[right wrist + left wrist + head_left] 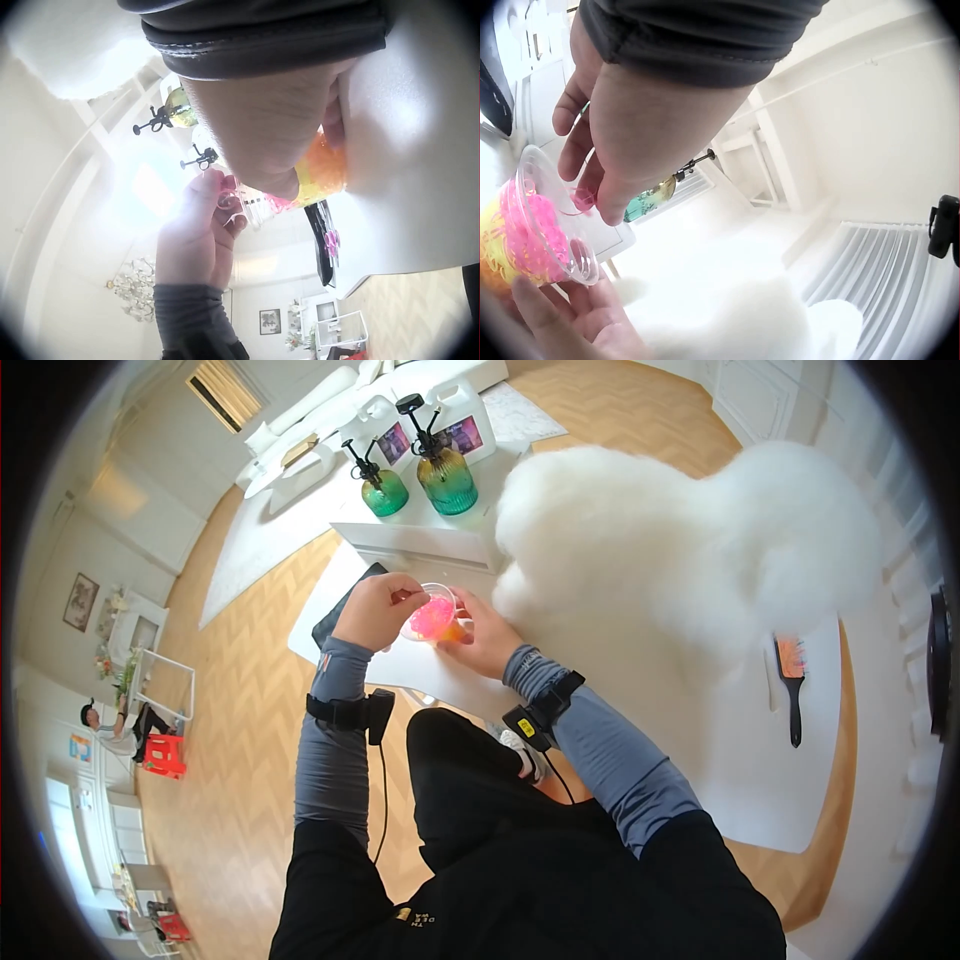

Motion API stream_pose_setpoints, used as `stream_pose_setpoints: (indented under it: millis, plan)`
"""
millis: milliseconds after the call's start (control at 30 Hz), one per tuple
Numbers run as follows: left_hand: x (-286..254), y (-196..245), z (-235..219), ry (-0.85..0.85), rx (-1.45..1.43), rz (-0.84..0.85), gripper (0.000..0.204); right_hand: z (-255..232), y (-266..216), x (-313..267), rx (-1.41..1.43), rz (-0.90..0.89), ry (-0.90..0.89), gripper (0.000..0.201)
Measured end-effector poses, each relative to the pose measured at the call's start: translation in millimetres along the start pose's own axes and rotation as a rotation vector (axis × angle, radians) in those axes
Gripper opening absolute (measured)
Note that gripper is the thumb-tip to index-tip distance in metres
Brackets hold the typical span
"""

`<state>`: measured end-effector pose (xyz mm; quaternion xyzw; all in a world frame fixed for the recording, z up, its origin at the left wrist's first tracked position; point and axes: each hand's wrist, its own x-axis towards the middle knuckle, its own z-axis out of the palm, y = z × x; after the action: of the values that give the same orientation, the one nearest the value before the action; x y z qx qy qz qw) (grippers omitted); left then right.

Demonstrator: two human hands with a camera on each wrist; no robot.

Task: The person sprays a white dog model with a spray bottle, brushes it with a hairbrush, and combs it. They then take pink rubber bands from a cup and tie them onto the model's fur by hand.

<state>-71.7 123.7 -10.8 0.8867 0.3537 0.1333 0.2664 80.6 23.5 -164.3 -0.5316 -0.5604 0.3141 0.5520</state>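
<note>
A clear plastic cup (532,161) holds small rubber bands (544,232), pink on top and yellow and orange below. My right hand (485,640) grips this cup from the side, close over the white table (430,665). Over the cup's mouth, my left hand (372,615) pinches a pink rubber band (583,199) between thumb and fingertips. Close to the right hand lies a large, fluffy white furry mass (640,550) on the table. In the right wrist view, the right hand covers part of the cup.
Two green-amber spray bottles (447,482) and white jugs (462,422) stand on a white surface beyond the cup. A black case (335,618) lies by the left hand. A paddle brush (791,685) and a comb (771,680) lie at the right. Another person (120,735) sits far left.
</note>
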Motion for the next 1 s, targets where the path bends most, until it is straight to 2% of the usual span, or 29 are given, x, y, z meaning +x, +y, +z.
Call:
stream_pose_setpoints:
  millis: [367,433,567,667,733,767,833,867,933,1000]
  plan:
    - [4.9,-19.9,2.2,-0.007,-0.082,-0.025,0.022,1.2,-5.4,-5.5,-0.085,-0.074,0.091,0.090]
    - [8.8,-33.0,6.8,0.027,-0.102,0.048,0.023,0.7,-7.0,-5.6,-0.073,-0.102,0.144,0.091]
    - [7.8,-24.9,5.3,0.046,-0.152,0.023,0.024,-1.3,-14.6,-6.3,-0.072,-0.129,0.193,0.089]
    - [5.4,-14.9,0.4,-0.010,-0.137,-0.025,0.021,-3.6,-20.0,-8.1,-0.107,-0.191,0.228,0.087]
    - [1.1,-5.7,0.3,-0.031,-0.141,-0.070,0.021,-7.6,-25.4,-10.8,-0.135,-0.192,0.240,0.072]
    - [2.1,-8.3,4.5,-0.031,-0.142,-0.070,0.021,-10.4,-31.3,-11.7,-0.136,-0.192,0.239,0.072]
    - [4.4,-17.1,15.5,-0.045,-0.146,0.059,0.025,-14.4,-41.6,-12.6,-0.221,-0.171,0.221,0.050]
    - [3.0,-13.5,17.9,-0.046,-0.146,0.059,0.025,-13.9,-40.9,-12.5,-0.221,-0.170,0.221,0.050]
    - [0.1,-5.4,21.7,-0.046,-0.244,0.046,0.024,-12.2,-37.9,-11.8,-0.199,-0.207,0.275,0.031]
    - [2.3,-7.7,26.1,-0.037,-0.247,0.064,0.024,-10.4,-35.5,-10.4,-0.171,-0.188,0.290,0.027]
